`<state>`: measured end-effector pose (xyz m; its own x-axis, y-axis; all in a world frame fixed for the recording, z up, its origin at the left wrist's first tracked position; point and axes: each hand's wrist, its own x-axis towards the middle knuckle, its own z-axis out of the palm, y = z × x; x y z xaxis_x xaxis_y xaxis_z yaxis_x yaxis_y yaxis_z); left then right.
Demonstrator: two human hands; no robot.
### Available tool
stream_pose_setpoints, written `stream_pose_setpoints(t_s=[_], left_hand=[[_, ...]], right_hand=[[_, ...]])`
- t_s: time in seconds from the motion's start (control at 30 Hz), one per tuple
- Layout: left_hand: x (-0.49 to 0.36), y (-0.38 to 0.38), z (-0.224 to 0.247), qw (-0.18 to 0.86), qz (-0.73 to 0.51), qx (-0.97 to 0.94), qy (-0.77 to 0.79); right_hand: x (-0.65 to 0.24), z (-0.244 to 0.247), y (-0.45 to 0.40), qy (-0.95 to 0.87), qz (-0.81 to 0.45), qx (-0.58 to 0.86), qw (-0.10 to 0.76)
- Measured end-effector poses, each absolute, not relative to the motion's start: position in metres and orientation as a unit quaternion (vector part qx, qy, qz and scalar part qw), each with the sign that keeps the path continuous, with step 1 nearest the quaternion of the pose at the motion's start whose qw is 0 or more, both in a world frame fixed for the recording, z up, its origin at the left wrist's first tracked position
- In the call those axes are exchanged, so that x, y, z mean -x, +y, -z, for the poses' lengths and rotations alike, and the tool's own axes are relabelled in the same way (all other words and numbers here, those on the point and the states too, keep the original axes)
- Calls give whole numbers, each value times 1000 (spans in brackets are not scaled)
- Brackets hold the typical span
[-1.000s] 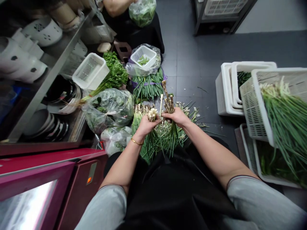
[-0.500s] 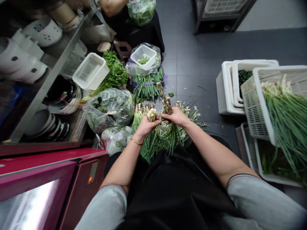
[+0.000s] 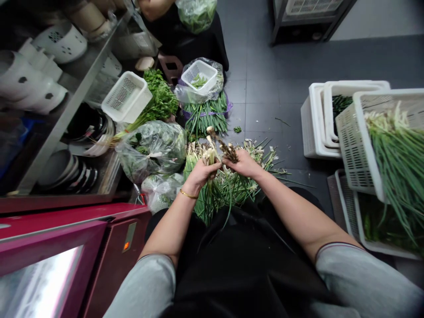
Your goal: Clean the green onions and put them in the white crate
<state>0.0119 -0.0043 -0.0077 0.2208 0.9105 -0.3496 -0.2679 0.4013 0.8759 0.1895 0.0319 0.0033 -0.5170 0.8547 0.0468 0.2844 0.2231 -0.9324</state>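
My left hand (image 3: 201,171) is clamped round a bunch of scallions (image 3: 212,185), white ends up, over the heap of scallions on the floor (image 3: 251,176). My right hand (image 3: 243,162), just beside it, grips a brown stalk (image 3: 221,143) (tilted away from me). A bagged bundle of greens (image 3: 152,148) lies left.

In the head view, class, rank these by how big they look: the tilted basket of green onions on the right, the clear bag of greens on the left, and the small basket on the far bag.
1. Basket of green onions, largest, though nearest the camera.
2. Bag of greens.
3. Small basket, smallest, and farthest away.
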Motion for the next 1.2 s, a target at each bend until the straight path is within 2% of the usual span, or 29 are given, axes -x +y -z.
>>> stream_pose_setpoints(t_s=[0.13, 0.4, 0.63, 0.8, 0.87, 1.03, 1.1, 1.2], left_hand=[[-10, -2, 4, 664, -456, -328, 494], [-13, -3, 4, 696, -434, -325, 470], [-23, -4, 11, 709, -427, -330, 453], [1, 3, 4, 710, -417, -305, 479], [14, 5, -2, 693, -422, -307, 498], [38, 2, -20, 667, -444, -304, 515], [50, -1, -27, 667, -450, -315, 503], [73, -6, -34, 653, -447, -329, 515]], right_hand=[[-185, -4, 28, -750, -454, 382, 291], [-185, 3, 28, -590, -601, 433, 322], [-177, 2, 24, -502, -682, 411, 337], [-209, -8, 44, -535, -623, 457, 341], [-227, 0, 56, -590, -542, 524, 290], [-243, 48, 69, -720, -249, 647, 26], [-232, 70, 74, -731, -215, 647, -28], [-203, 103, 86, -712, -276, 641, -74]])
